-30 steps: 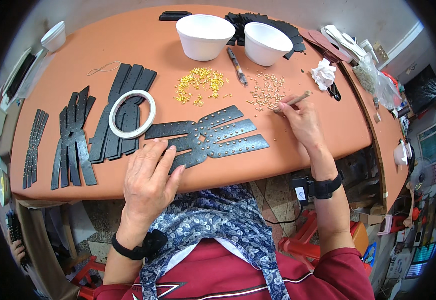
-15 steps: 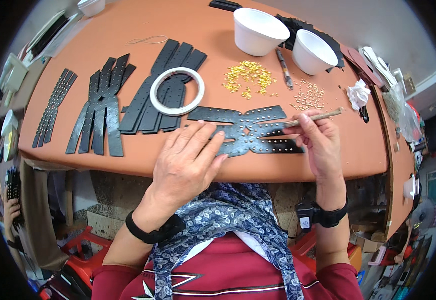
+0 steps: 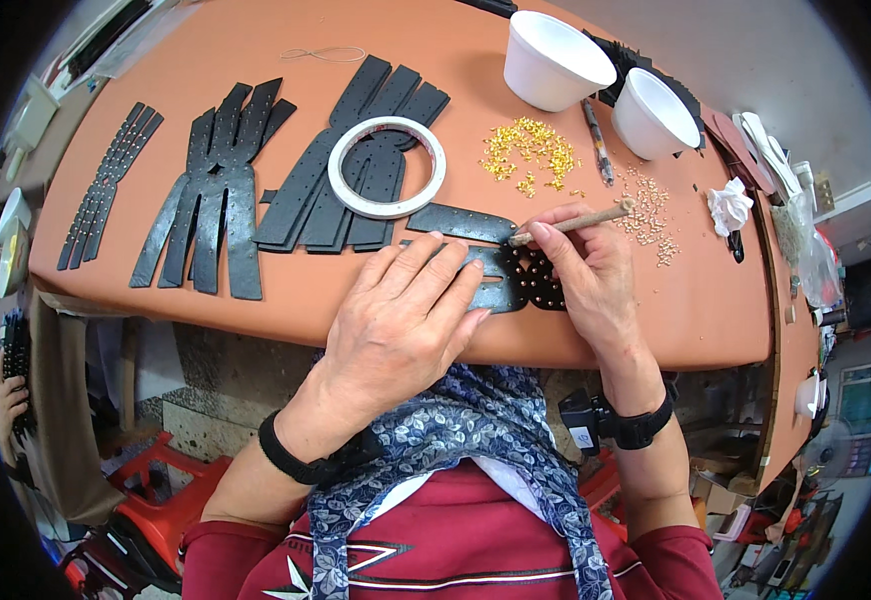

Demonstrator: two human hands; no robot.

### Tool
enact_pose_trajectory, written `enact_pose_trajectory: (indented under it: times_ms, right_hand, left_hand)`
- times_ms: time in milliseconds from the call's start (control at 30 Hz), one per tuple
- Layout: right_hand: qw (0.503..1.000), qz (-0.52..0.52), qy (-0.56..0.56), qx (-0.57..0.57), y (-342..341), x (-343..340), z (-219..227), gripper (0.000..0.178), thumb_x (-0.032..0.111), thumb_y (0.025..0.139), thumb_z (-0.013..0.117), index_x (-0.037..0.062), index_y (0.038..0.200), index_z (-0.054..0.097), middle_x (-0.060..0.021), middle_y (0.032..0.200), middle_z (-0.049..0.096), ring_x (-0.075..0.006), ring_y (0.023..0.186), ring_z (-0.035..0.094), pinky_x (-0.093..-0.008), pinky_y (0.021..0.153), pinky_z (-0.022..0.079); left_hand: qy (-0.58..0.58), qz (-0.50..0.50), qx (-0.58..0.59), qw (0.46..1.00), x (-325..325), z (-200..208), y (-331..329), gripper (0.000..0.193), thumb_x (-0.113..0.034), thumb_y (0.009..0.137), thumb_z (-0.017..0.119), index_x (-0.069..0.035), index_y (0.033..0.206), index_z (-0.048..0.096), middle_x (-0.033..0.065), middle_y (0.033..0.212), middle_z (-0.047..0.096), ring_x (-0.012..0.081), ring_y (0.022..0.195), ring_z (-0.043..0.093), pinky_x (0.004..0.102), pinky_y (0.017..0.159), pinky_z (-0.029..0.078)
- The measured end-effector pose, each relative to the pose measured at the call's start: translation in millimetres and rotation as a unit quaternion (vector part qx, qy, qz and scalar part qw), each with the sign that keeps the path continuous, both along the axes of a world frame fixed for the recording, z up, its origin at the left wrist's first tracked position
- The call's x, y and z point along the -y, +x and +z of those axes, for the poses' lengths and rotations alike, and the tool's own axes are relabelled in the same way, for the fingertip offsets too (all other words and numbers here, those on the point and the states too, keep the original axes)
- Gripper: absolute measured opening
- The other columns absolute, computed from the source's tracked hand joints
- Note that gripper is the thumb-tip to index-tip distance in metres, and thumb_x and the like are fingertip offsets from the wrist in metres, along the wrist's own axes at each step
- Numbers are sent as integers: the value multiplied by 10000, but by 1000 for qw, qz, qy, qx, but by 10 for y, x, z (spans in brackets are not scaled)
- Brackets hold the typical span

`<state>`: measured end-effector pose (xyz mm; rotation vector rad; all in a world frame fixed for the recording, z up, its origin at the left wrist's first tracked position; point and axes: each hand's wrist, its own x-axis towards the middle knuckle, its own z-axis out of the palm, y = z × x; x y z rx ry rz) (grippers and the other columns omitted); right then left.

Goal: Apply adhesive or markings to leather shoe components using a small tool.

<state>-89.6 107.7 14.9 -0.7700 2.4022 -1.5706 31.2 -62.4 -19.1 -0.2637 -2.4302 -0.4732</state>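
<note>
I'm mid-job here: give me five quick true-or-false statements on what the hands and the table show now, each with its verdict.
1. The right hand holds a slim stick. True.
2. The tape ring lies on the stacked black pieces. True.
3. The left hand grips the tape ring. False: its fingers rest on the slotted black piece in front of the person.
4. The yellow-gold bits lie loose on the table. True.
5. The paler bits lie to the left of the yellow-gold bits. False: they lie to the right of them.
</note>
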Motion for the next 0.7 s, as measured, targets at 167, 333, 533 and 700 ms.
enact_pose_trajectory:
  times_ms: [167,333,533,700]
  right_hand:
    - [997,10,20,-75,-5,20,-46,200,188,943,640,-6,984,664,-91,764,675,-136,708,635,-282,639,502]
    - [997,2,31,-76,31,52,-19,189,177,934,647,-8,969,664,-96,741,669,-150,688,637,-295,622,496]
    - [985,12,76,-157,46,115,57,136,121,899,661,-11,934,662,-126,736,660,-197,649,639,-321,598,485]
    - [966,35,97,-238,62,196,53,95,81,876,666,-12,888,650,-131,722,644,-229,632,635,-338,589,476]
  left_hand:
    - [0,0,6,1000,2,4,13,386,-197,748,751,-25,1087,681,126,1190,633,288,1137,584,422,938,448]
    - [10,-3,12,1000,2,11,19,384,-200,755,749,-24,1089,679,128,1192,631,289,1146,579,422,945,444]
    - [7,-3,10,1000,5,8,12,381,-204,755,752,-23,1082,680,132,1191,631,292,1143,580,424,946,448]
    - [12,-3,8,1000,9,6,10,375,-193,750,753,-20,1075,682,132,1179,639,290,1136,585,424,939,454]
